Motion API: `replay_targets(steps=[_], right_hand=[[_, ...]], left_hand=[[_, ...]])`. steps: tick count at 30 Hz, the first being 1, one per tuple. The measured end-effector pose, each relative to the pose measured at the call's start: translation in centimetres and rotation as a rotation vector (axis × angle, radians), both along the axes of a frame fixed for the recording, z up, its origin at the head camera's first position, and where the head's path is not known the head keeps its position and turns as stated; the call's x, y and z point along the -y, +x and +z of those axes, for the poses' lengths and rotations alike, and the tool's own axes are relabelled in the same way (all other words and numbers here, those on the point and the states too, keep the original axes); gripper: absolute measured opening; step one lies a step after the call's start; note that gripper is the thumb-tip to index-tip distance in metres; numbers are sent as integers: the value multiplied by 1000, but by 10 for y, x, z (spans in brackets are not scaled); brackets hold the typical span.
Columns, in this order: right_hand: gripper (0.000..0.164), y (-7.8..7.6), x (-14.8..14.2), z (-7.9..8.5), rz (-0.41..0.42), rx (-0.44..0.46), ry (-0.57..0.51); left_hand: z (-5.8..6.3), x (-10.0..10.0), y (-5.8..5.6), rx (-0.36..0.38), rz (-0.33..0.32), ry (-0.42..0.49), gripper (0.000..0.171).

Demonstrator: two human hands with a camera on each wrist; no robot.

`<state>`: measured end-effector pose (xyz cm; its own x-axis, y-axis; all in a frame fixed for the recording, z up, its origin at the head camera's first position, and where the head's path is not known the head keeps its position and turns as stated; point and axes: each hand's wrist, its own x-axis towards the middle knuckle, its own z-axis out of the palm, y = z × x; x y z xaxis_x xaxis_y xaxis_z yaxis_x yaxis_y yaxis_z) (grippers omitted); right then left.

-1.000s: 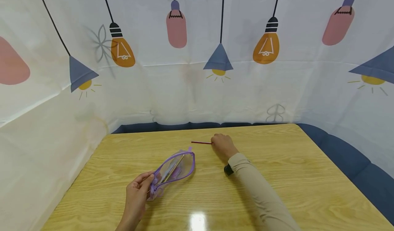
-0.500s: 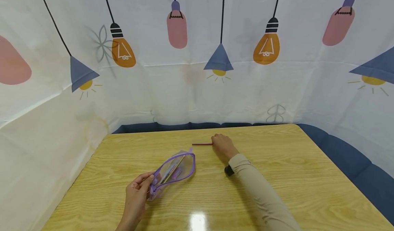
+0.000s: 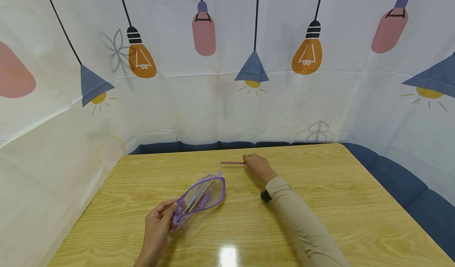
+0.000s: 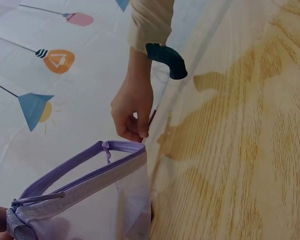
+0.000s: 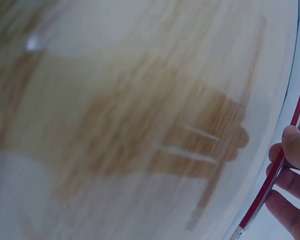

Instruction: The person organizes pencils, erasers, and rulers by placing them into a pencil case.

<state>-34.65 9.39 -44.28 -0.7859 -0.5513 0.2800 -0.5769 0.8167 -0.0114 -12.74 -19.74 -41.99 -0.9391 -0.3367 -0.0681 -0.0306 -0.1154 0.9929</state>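
My left hand pinches the near end of a see-through pencil pouch with purple trim, its zipped mouth gaping. Inside lie a yellowish stick-like item and a purple item. Farther back, my right hand holds a red pencil between thumb and fingers; it points left, level with the tabletop. In the right wrist view the pencil shows a pale stripe and a silvery band near its lower end. The left wrist view has that hand just beyond the pouch's far corner.
The wood-grain table spans the lower view, with a bright reflection near its front. Dark blue padded seating runs along the back and right. A white curtain printed with lamps hangs behind. A black band sits on my right wrist.
The pencil dips slightly and then rises a little with my right hand. My left hand and the pouch stay in place.
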Motion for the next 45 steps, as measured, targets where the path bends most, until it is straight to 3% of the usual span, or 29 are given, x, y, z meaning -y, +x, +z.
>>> replay_targets(steps=[17,25,36,45], right_hand=[[11,-2,-1,4,-5,2,67],[12,1,-7,6,-3,12,28],[13,7,-15,8,50,-19,-63],[16,7,-17,6,73,-99,-73]], left_hand=[[-1,0,-1,6,1,-10,24],[0,1,-1,3,-25,40,23],[0,0,-1,-2,-9,17,20],[0,-1,-1,-2,-3,6,21]])
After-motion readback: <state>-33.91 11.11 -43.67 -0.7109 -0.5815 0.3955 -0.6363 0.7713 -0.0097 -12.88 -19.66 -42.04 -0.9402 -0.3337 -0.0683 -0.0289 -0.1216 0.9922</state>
